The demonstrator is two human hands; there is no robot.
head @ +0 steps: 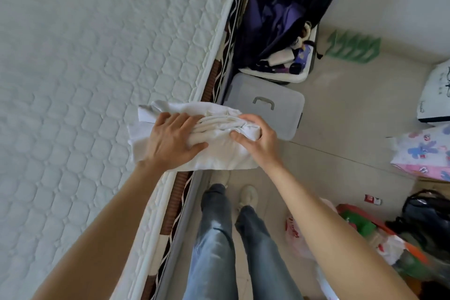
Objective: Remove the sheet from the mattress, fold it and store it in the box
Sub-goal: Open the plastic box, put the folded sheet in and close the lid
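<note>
Sheet (194,146): white, folded to a compact bundle, lying at the mattress (80,75) edge and overhanging toward the floor, long axis running left to right between the hands. Left hand (170,139): fingers spread flat, pressing the bundle's top; right hand (255,136): fingers curled, gripping the bunched right end, apparently the nearer to the box. Box (265,105): grey, lid seemingly still closed, on the floor just beyond the sheet's right end.
</note>
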